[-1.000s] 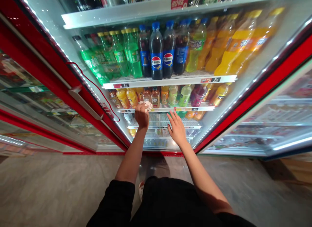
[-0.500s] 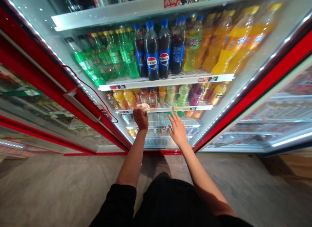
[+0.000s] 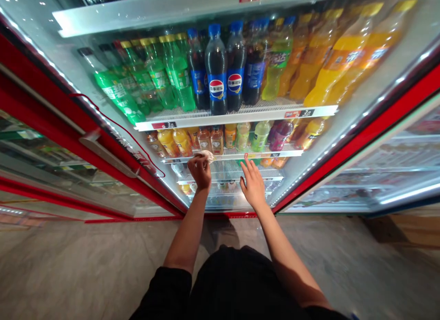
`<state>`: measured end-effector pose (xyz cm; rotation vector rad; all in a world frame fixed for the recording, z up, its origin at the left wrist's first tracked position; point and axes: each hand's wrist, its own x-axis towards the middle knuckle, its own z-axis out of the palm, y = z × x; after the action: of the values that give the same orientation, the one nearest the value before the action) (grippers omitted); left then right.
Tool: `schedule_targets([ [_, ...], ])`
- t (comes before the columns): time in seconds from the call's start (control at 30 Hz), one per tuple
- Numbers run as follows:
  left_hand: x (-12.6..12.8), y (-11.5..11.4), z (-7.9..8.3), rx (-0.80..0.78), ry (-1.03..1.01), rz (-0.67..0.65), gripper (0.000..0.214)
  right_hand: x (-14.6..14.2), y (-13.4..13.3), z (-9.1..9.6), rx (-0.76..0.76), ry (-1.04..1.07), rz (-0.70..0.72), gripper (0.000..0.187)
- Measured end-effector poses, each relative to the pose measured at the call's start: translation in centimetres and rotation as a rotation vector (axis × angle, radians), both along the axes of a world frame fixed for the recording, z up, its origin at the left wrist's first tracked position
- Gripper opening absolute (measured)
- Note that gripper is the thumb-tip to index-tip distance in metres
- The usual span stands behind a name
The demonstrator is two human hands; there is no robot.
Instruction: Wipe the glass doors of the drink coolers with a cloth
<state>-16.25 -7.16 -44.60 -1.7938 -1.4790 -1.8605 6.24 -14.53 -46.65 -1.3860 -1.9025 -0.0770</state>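
Observation:
My left hand (image 3: 200, 172) is closed around a crumpled pale cloth (image 3: 207, 155). It is in front of the lower drink shelf's front edge (image 3: 220, 157), just below small brown-labelled bottles (image 3: 216, 140). To its right, my right hand (image 3: 253, 183) is raised with fingers stretched apart and nothing in it. Its fingertips are near the same shelf edge, below a small green bottle (image 3: 260, 134). I cannot tell whether either hand touches the fridge.
Above stands a shelf (image 3: 237, 116) of larger bottles: green ones (image 3: 180, 84), dark cola bottles (image 3: 216, 72) and orange soda (image 3: 347, 58). A red frame with a door handle (image 3: 110, 150) is on the left, beside a hanging red cord (image 3: 118, 127). Grey floor (image 3: 103, 265) lies below.
The view has shifted slightly, so the upper bottles look larger. My left hand has turned a little with the cloth, and my right hand appears slightly farther right, still spread.

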Motion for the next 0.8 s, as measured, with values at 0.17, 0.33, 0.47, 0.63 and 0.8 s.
schedule_targets([
  [0.17, 0.1, 0.2, -0.1, -0.023, 0.002, -0.004, 0.018, 0.3, 0.2, -0.9, 0.013, 0.013, -0.032, 0.075],
  [0.33, -1.3, 0.9, 1.3, 0.010, -0.004, 0.067, 0.016, 0.8, -0.1, -1.3, 0.005, 0.021, -0.052, 0.073],
  [0.47, -1.1, 0.5, 0.8, 0.039, 0.033, 0.120, 0.012, 1.2, 0.0, -1.1, -0.007, 0.031, -0.043, 0.074],
  [0.63, 0.9, 0.3, 0.5, -0.002, 0.103, 0.017, 0.006, 1.9, -0.3, -0.5, -0.014, 0.012, -0.011, 0.073],
  [0.8, 2.0, 0.9, 1.6, 0.061, 0.058, -0.023, 0.012, 3.7, -1.4, -0.5, -0.052, -0.011, 0.002, 0.076],
])
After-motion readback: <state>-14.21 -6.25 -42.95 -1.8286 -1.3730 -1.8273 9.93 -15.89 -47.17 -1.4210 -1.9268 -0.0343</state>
